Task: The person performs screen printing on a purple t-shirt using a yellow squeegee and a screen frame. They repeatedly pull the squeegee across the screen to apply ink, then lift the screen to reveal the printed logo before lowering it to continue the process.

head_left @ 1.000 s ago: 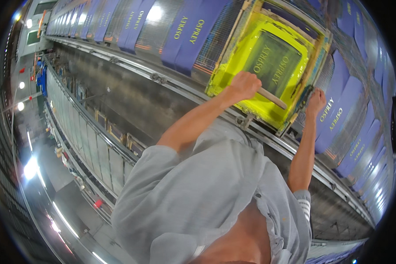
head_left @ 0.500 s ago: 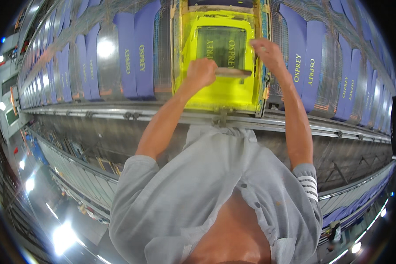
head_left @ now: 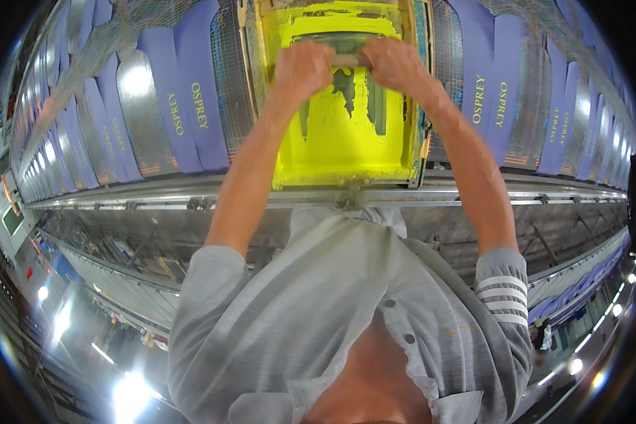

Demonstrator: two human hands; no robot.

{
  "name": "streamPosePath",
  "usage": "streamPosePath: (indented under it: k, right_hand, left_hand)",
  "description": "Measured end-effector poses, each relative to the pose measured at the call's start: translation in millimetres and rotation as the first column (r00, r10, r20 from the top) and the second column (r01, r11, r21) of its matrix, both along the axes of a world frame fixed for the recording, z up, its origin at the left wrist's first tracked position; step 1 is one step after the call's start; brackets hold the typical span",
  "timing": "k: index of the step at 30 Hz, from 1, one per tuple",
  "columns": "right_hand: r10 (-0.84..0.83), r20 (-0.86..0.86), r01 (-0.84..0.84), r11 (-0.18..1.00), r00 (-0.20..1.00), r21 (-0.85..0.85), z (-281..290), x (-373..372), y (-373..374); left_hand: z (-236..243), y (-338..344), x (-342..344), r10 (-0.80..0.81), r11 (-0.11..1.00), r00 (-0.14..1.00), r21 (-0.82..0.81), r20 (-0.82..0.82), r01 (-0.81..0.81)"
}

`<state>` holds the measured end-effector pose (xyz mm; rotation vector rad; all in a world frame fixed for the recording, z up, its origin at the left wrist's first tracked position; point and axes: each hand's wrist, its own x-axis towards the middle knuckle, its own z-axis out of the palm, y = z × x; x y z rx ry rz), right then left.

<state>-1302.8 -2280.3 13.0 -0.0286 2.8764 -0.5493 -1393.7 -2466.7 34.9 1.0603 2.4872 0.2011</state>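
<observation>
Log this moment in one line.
left hand: grips pale bar | right hand: grips pale bar | frame: yellow ink inside | purple pieces: both sides

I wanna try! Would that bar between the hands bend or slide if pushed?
The bar is probably stiff: it looks straight between left hand and right hand. It may slide easily: wet-looking yellow ink lies beside it.

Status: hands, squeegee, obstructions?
Left hand, right hand both gripping squeegee, in far half of printing frame. Yellow ink spread across near half. Nothing visibly in the way.
</observation>
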Motion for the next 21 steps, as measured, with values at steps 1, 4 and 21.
streamPosePath:
  k: [1,4,21]
  right_hand:
    - [0.014,-0.045,-0.015,1.000,0.999,-0.025,-3,21,-9]
    - [0.057,-0.087,-0.065,0.993,0.995,-0.094,4,83,-42]
    - [0.000,0.103,0.000,1.000,0.995,0.001,2,-54,30]
  left_hand:
    - [-2,-11,20,0.011,1.000,1.000,0.011,0.005,-0.011]
    - [-17,-52,88,0.097,0.995,0.994,0.029,0.050,-0.099]
    - [-4,28,-53,-0.010,0.999,0.999,-0.048,-0.048,0.007]
